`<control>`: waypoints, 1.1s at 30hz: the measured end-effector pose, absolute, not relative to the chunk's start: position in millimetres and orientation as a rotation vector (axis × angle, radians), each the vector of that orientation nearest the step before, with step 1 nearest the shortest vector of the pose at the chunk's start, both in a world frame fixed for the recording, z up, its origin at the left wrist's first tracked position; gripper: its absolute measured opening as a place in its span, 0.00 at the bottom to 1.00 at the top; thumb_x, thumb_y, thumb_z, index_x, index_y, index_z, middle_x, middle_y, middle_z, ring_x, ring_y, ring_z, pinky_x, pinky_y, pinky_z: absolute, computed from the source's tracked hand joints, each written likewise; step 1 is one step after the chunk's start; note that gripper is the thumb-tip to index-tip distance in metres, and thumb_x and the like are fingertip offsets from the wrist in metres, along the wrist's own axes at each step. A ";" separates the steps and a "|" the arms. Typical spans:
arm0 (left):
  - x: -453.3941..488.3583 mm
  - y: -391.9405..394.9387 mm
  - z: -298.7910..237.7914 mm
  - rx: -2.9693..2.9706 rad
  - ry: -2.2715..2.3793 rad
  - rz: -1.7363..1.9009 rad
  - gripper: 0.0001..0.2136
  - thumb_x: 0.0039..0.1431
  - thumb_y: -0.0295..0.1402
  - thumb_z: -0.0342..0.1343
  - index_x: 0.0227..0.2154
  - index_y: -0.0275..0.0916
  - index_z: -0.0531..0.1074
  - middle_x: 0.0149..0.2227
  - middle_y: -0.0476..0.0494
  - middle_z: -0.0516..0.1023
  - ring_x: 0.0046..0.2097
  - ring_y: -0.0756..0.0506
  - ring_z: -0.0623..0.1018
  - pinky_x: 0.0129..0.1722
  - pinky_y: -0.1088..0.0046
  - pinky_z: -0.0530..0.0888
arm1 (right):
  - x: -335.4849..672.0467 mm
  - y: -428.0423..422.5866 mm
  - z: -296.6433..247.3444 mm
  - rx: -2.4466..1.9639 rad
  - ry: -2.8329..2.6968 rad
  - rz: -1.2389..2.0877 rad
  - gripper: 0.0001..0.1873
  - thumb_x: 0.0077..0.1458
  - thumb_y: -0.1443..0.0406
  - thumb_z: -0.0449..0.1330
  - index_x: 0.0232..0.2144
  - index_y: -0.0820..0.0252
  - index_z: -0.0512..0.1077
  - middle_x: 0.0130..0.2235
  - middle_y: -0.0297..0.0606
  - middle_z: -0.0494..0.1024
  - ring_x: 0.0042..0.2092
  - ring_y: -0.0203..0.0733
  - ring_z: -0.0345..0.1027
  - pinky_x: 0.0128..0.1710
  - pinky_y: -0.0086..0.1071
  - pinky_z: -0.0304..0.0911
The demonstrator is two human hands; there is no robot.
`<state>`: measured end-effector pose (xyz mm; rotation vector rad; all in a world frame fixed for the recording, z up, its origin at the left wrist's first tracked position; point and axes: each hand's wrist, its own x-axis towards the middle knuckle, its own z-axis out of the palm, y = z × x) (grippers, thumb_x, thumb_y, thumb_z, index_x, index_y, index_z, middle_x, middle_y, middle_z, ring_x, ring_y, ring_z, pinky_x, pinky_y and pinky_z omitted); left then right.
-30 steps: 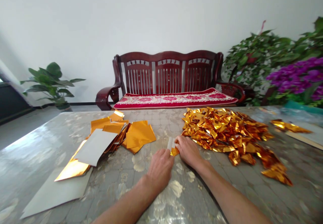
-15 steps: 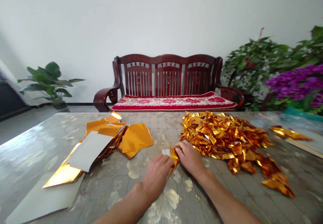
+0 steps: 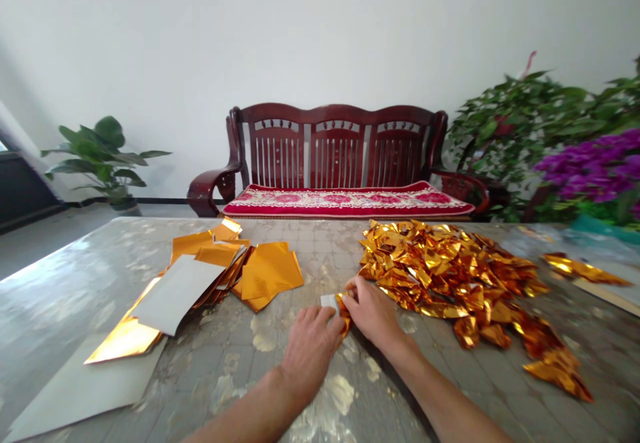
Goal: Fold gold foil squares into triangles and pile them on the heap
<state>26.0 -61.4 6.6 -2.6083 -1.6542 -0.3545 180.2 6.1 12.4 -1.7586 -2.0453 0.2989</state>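
Observation:
On the patterned table, a sheet of gold foil paper (image 3: pixel 344 304) lies between my hands, partly folded over, with a pale strip of its back showing at the left. My left hand (image 3: pixel 313 336) presses on its near left side, fingers closed on the paper. Curled over the far right part is my right hand (image 3: pixel 369 306), pinching the folded edge. Fingers cover much of the sheet. Close by on the right spreads a heap of folded gold foil pieces (image 3: pixel 440 263). To the left lie flat gold foil sheets (image 3: pixel 273 273), with a pale side-up sheet (image 3: pixel 177 293) on top.
A large pale board (image 3: pixel 85 390) lies at the table's left front. Clear plastic wrapping and a lone folded gold piece (image 3: pixel 585 270) are at the right. Beyond the table (image 3: pixel 210 363) stand a wooden bench (image 3: pixel 335 150), a potted plant (image 3: pixel 103 156) and purple flowers (image 3: pixel 595 166).
My right hand has shifted slightly, its thumb now bent over the paper's edge. Less flat gold shows between my hands. The view has tilted slightly.

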 end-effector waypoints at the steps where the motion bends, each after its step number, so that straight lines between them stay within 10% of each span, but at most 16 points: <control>1: 26.1 -61.1 5.3 -2.605 -1.647 -0.354 0.08 0.66 0.36 0.52 0.45 0.45 0.71 0.45 0.46 0.75 0.48 0.41 0.73 0.47 0.62 0.70 | 179.9 7.1 12.7 -1.772 -2.037 0.324 0.10 0.57 0.64 0.57 0.42 0.55 0.70 0.35 0.34 0.80 0.40 0.43 0.73 0.36 0.32 0.57; 33: 26.9 -61.2 1.2 -2.508 -1.533 -0.367 0.16 0.65 0.35 0.52 0.54 0.41 0.65 0.52 0.40 0.71 0.48 0.39 0.70 0.44 0.59 0.71 | 178.4 6.3 17.3 -1.664 -2.133 0.313 0.07 0.54 0.63 0.59 0.32 0.52 0.78 0.36 0.32 0.81 0.40 0.41 0.71 0.36 0.30 0.57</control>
